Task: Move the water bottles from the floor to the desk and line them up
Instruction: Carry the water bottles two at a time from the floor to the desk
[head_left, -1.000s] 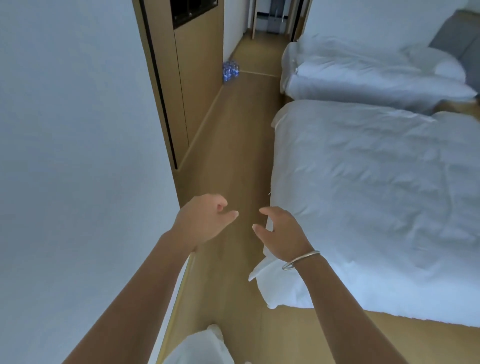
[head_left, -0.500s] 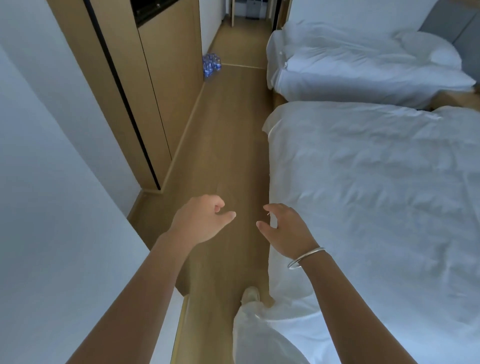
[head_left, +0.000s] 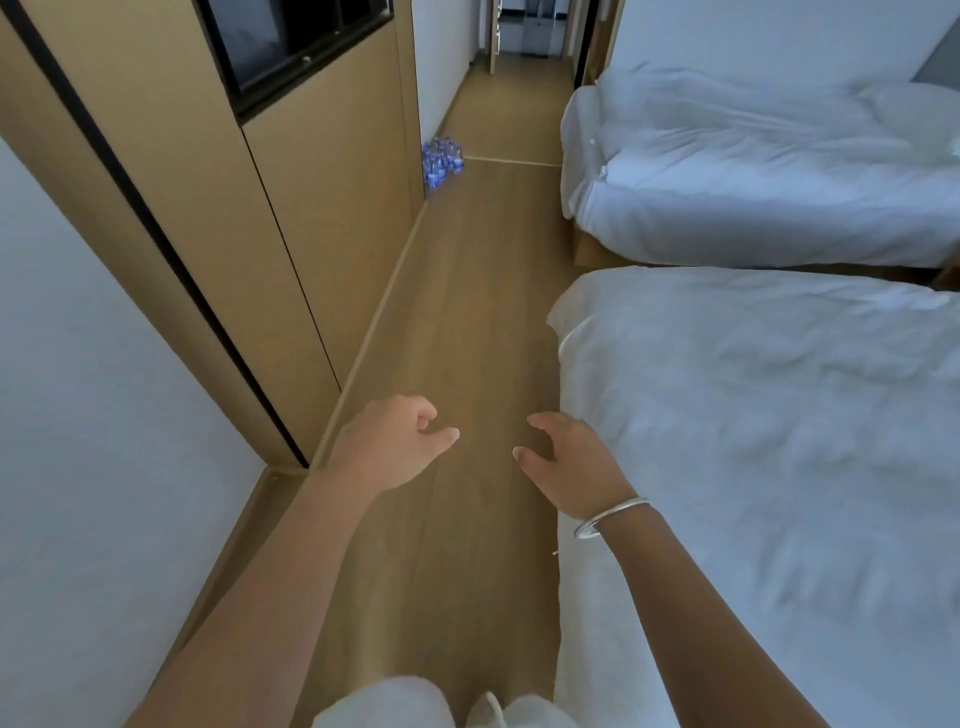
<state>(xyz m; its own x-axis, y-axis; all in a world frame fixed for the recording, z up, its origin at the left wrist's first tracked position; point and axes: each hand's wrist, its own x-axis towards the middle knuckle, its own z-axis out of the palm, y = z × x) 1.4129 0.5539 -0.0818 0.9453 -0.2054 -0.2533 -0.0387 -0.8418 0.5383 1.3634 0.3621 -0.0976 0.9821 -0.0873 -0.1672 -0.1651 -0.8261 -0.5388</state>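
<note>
A cluster of several water bottles (head_left: 441, 160) with blue labels stands on the wooden floor far ahead, at the foot of the wooden cabinet's far corner. My left hand (head_left: 389, 444) and my right hand (head_left: 574, 460) are held out in front of me over the floor, fingers loosely curled, holding nothing. A silver bangle sits on my right wrist. Both hands are far from the bottles. No desk is in view.
A tall wooden cabinet (head_left: 291, 208) with a dark screen runs along the left, beside a white wall (head_left: 93, 441). Two white-covered beds (head_left: 769, 415) (head_left: 753, 171) fill the right. A narrow strip of wooden floor (head_left: 467, 322) leads ahead to a doorway.
The view has advanced along the aisle past the white wall; the cabinet and bottles appear closer. Both hands stay held out in the same posture, holding nothing.
</note>
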